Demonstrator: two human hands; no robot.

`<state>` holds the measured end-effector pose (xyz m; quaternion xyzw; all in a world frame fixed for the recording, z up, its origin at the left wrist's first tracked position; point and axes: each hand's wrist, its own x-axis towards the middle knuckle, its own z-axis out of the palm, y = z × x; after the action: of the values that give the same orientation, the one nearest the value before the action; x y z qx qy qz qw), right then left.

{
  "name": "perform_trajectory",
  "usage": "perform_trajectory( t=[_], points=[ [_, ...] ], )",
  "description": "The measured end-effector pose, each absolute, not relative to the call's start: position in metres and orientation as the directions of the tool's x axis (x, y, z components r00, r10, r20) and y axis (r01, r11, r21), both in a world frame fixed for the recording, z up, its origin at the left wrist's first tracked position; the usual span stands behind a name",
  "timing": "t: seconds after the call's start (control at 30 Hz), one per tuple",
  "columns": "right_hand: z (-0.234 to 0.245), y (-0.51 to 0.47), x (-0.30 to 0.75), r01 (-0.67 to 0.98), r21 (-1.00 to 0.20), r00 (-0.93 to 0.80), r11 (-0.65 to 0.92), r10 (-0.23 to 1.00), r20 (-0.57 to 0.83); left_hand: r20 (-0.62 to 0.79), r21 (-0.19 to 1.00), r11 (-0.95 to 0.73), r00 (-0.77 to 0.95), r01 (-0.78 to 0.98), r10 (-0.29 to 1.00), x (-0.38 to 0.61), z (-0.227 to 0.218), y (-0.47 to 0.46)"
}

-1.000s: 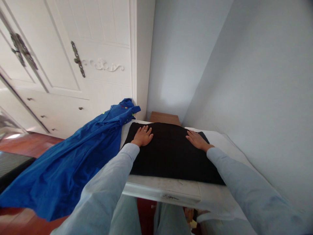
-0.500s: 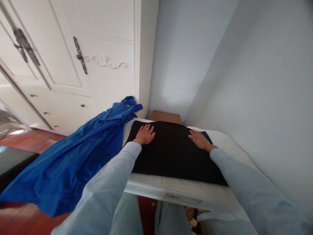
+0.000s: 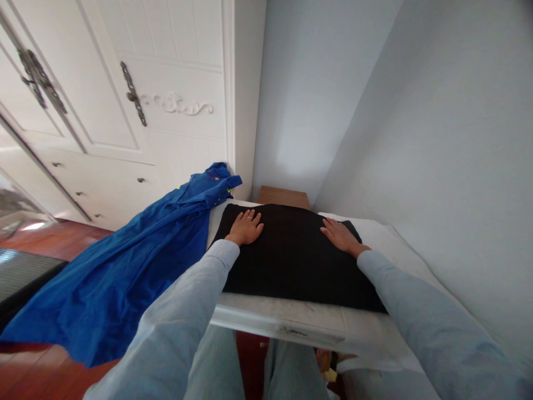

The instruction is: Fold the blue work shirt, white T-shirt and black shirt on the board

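A black cloth (image 3: 295,261), perhaps a folded garment, lies spread flat across a white table (image 3: 283,316). On its far left part rests my left hand (image 3: 246,226), palm down with the fingers stretched out. My right hand (image 3: 339,236) lies flat near the cloth's far right corner, its fingers extended. Neither hand grips the fabric. To the left of the cloth, a blue garment (image 3: 145,250) with a collar and buttons drapes off the table's side, its lower end hanging over the floor.
A white wardrobe (image 3: 179,72) with dark metal handles stands at the left. Behind the table is a brown box-like piece (image 3: 283,196) against the grey wall (image 3: 449,122). White cloth (image 3: 375,225) covers the table's right side. A dark ridged object (image 3: 29,272) sits at far left.
The view has shifted very slightly. Both hands stay flat in the same places on the black cloth.
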<state>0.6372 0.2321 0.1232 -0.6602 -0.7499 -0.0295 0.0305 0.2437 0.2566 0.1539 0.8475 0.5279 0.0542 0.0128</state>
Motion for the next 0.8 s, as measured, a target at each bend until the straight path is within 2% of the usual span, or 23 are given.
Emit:
perform_trajectory(
  t=[0.5, 0.57, 0.7, 0.8],
  points=[
    [0.128, 0.228, 0.632, 0.991, -0.01, -0.129, 0.13, 0.988, 0.087, 0.123, 0.091, -0.443, 0.432, 0.892, 0.894, 0.243, 0.152, 0.256],
    [0.128, 0.228, 0.632, 0.992, -0.012, -0.123, 0.125, 0.989, 0.086, 0.179, 0.109, -0.436, 0.414, 0.893, 0.893, 0.243, 0.153, 0.253],
    [0.126, 0.23, 0.634, 0.99, -0.001, -0.14, 0.141, 0.984, 0.106, 0.392, 0.185, -0.418, 0.323, 0.889, 0.861, 0.243, 0.159, 0.244],
    [0.125, 0.231, 0.634, 0.987, 0.008, -0.16, 0.16, 0.978, 0.132, 0.494, 0.298, -0.465, 0.282, 0.834, 0.822, 0.24, 0.165, 0.238]
  ],
)
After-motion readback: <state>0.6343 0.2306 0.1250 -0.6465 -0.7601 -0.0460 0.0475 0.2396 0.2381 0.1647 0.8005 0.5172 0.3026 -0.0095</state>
